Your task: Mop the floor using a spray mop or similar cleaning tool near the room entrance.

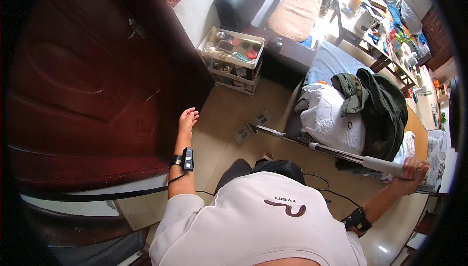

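My right hand (415, 171) is wrapped around the grey grip of a flat mop's metal pole (329, 150), at the right of the view. From there the pole slants left and down to a flat mop head (252, 128) on the tiled floor, which seems to have no cloth on it. Nothing is in my left hand (188, 120); it hangs in the air with the fingers loosely bent, beside a dark red panelled door (84, 83). Both forearms carry strapped black devices.
A white storage cart (231, 48) with small items stands by a black leather sofa (241, 3). White bedding (331, 116) and a dark green jacket (384, 112) are heaped beyond the pole. A black cable (329, 189) trails near my legs. Farther right stands a cluttered table (365, 43).
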Demonstrator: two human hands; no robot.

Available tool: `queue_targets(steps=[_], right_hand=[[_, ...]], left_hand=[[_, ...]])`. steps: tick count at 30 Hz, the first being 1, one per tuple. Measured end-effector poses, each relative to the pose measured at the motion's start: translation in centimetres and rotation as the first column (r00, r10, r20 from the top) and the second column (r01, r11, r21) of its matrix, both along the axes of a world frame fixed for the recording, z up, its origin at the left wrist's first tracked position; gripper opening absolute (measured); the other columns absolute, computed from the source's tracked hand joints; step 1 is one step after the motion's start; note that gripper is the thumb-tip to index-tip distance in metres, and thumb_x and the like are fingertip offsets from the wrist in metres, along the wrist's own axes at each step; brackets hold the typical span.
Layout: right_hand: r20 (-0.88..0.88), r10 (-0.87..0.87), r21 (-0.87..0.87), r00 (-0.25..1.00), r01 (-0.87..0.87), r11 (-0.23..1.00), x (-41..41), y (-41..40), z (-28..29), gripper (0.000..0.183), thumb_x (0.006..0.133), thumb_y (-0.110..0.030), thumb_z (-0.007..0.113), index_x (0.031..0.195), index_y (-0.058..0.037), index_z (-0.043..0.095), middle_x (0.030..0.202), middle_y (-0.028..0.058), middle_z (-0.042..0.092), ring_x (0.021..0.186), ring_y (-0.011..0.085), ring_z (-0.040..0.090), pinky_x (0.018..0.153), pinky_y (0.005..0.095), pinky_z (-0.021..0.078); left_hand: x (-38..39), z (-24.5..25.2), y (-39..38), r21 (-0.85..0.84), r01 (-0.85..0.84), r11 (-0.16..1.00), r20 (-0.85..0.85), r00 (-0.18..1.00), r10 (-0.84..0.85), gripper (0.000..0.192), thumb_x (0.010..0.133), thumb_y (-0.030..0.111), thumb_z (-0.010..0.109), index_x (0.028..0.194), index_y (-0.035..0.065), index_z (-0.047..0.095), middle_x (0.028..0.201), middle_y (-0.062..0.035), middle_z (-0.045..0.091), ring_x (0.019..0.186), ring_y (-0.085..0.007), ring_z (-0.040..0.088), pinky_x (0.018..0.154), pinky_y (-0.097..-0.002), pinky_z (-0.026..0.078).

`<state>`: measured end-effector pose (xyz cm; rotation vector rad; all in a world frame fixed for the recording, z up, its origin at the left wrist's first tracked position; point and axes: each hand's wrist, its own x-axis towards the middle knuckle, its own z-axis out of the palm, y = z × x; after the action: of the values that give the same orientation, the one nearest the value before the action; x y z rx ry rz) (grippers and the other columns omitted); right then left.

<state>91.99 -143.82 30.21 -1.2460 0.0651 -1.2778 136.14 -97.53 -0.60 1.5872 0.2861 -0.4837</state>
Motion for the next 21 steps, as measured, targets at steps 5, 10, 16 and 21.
queue_targets(steps=[5,10,16,21], right_hand=[[0.030,-0.073,0.051,0.997,0.071,0.996,1.5,-0.9,0.2,0.017,0.091,-0.023,0.050,0.083,-0.0073,0.047,0.052,-0.0044,0.030,0.045,0.0048,0.027,0.055,0.0230,0.0326],[-0.025,-0.110,0.066,0.994,0.112,0.992,2.0,0.7,1.0,0.020,0.090,-0.022,0.052,0.078,-0.0079,0.043,0.051,-0.0030,0.031,0.044,0.0055,0.029,0.056,0.0240,0.0348],[-0.041,-0.226,0.018,0.973,0.226,0.974,4.4,7.6,2.7,0.022,0.088,-0.021,0.055,0.077,-0.0075,0.041,0.050,-0.0029,0.031,0.043,0.0063,0.029,0.055,0.0233,0.0346],[-0.057,-0.340,0.053,0.939,0.343,0.938,6.9,15.0,4.2,0.024,0.088,-0.021,0.056,0.075,-0.0078,0.041,0.051,-0.0024,0.031,0.042,0.0069,0.028,0.053,0.0209,0.0321]], left_hand=[[4.0,-1.3,-3.3,0.118,0.132,0.984,0.132,0.980,-0.147,0.023,0.085,0.012,0.051,0.107,0.0061,0.055,0.097,-0.0033,0.060,0.084,-0.0091,0.055,0.073,-0.0226,0.042],[10.4,-4.8,-5.6,0.204,0.255,0.945,0.178,0.940,-0.292,0.025,0.085,0.013,0.051,0.108,0.0070,0.056,0.099,-0.0033,0.059,0.088,-0.0105,0.054,0.078,-0.0237,0.042],[20.7,-9.4,-8.4,0.230,0.321,0.919,0.273,0.885,-0.377,0.026,0.083,0.007,0.052,0.108,0.0018,0.056,0.104,-0.0100,0.059,0.097,-0.0180,0.055,0.085,-0.0285,0.043],[30.3,-14.7,-9.6,0.442,0.370,0.817,0.431,0.711,-0.556,0.037,0.076,0.007,0.055,0.113,0.0017,0.053,0.113,-0.0176,0.055,0.107,-0.0298,0.052,0.093,-0.0359,0.039]])
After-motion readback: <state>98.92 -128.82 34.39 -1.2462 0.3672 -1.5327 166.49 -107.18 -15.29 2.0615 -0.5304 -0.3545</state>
